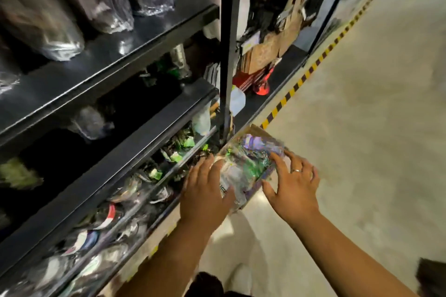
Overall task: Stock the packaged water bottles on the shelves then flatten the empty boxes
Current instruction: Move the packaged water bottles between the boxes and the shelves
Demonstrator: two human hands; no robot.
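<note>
From the head camera, looking down an aisle, an open cardboard box [256, 189] sits on the pale floor [362, 128] just beside the foot of a black shelving unit [115, 60], close to its upright post [229, 43]. The box is packed with plastic-wrapped water bottles [248, 159] whose green and purple labels show through the glossy film, though motion blur smears the detail. The left hand [205, 188] lies on the near left end of this load, fingers stretched over a wrapped pack and the thumb set against its near side; with the blur it cannot be told whether it truly grips the pack or only rests on it. The right hand [292, 183], with a ring [296, 170] on one finger, is spread wide with straight fingers, its tips touching the right side of the box and the film there, holding nothing. More wrapped bottles [135, 188] lie in rows on the lowest shelf to the left of the box, and large wrapped packs [55, 31] stand on the top shelf. A yellow-and-black striped tape [311, 70] runs along the floor at the base of the far shelving
</note>
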